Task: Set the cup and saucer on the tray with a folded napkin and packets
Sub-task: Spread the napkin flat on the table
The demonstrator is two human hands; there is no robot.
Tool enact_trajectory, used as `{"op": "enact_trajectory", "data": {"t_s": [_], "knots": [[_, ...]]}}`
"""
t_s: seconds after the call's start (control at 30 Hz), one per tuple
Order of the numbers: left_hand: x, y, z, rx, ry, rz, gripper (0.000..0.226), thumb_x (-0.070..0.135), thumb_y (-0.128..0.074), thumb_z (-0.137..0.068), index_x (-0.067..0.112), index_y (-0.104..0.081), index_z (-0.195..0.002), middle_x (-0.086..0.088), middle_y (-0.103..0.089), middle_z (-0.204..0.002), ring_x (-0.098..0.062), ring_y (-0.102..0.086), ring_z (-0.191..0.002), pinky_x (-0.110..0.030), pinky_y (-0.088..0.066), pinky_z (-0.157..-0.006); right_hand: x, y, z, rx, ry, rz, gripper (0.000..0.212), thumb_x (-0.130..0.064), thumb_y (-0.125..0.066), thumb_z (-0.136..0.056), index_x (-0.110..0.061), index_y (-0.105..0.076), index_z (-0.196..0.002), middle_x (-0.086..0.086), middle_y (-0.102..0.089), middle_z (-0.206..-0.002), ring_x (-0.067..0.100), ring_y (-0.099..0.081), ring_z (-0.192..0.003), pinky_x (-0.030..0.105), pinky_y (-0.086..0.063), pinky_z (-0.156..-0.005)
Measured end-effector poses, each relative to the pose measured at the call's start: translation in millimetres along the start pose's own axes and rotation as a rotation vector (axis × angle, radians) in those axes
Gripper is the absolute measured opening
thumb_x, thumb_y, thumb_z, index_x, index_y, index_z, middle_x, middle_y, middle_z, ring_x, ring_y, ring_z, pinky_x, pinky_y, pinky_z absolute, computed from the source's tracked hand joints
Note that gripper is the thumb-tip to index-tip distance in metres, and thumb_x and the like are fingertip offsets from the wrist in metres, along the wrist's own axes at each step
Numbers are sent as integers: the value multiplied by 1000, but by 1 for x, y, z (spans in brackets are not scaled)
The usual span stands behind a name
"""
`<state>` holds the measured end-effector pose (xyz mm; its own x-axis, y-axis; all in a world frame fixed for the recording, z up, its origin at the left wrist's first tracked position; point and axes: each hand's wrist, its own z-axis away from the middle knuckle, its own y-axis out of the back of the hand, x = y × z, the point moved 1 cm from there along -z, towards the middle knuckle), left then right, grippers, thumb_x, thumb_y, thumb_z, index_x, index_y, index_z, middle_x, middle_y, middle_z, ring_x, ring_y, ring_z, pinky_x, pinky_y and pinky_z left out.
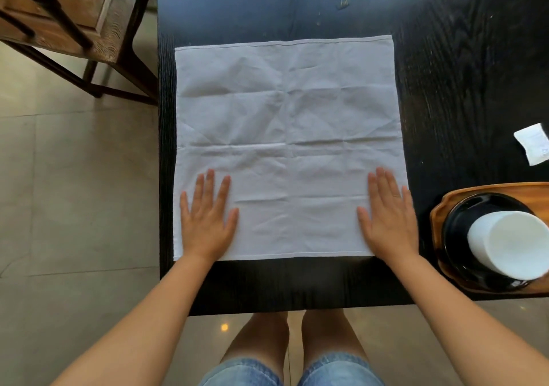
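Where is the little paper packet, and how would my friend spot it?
Start at the dark table and go to its right edge, beyond the wooden tray. The packet lies there alone: small, white, far smaller than the big napkin under both hands.

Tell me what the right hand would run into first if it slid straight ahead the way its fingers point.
Only more napkin. The right hand lies flat on its near right part, fingers pointing toward the far edge; beyond that the dark table looks bare. The packet lies off to the right.
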<state>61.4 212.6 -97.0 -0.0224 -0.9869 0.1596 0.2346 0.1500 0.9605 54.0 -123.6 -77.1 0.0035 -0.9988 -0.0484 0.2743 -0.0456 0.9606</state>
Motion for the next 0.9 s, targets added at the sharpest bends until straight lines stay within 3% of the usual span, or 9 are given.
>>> {"op": "enact_trajectory", "data": {"t_s": [0.13, 0.23, 0.3, 0.4, 0.57, 0.73, 0.9], "knots": [[-14, 6, -1, -7, 97, 9, 69, 45, -22, -89, 11, -13, -148, -11, -12, -156, -22, -12, -144, -44, -2, -114, 4, 7, 0, -8, -101, -21, 69, -45, -17, -90, -7, -5, -146, 10, -4, -156, 17, 0, -143, 39, -2, -115], [7, 14, -9, 99, 190, 72, 67, 43, -22, -91, 8, -13, -147, -13, -13, -156, -20, -8, -144, -47, 8, -113, -16, 14, -7, 65, -140, -86, 67, -43, -19, -92, -9, -2, -147, 10, -4, -156, 18, 1, -144, 42, -1, -116], [35, 17, -25, 122, 54, 82, 64, 42, -27, -91, 16, -12, -148, -9, -11, -157, -15, 2, -145, -47, 16, -111, -42, 18, -24, 97, -2, -108, 66, -40, -24, -92, -11, -4, -147, 7, -4, -156, 17, 4, -144, 40, 3, -115], [76, 12, -53, 96, -248, -14, 61, 43, -30, -92, 23, -16, -148, -4, -14, -157, -12, 2, -145, -54, 5, -111, -80, 18, -58, 110, 192, -89, 62, -35, -30, -90, -10, -19, -146, 8, -18, -154, 18, -9, -142, 39, 1, -114], [74, 9, -92, 55, -336, -33, 61, 47, -32, -90, 25, -25, -146, -6, -23, -155, -18, -12, -143, -52, -7, -112, -83, 13, -101, 97, 242, -47, 59, -41, -33, -88, -19, -31, -143, 10, -30, -151, 22, -25, -139, 45, -8, -111], [14, 19, -105, 53, -168, 4, 65, 50, -27, -89, 26, -15, -148, -3, -11, -157, -17, -5, -144, -41, -2, -114, -16, 23, -117, 74, 72, -27, 68, -47, -18, -87, -15, -13, -147, 8, -13, -156, 20, -10, -143, 43, -2, -114], [-20, 30, -115, 49, -4, 24, 68, 49, -20, -87, 19, -15, -149, -8, -10, -158, -18, -6, -145, -40, -2, -115, 12, 35, -122, 72, -60, 10, 69, -44, -15, -89, -8, -5, -147, 6, -5, -157, 13, 1, -144, 45, 0, -117]]}}
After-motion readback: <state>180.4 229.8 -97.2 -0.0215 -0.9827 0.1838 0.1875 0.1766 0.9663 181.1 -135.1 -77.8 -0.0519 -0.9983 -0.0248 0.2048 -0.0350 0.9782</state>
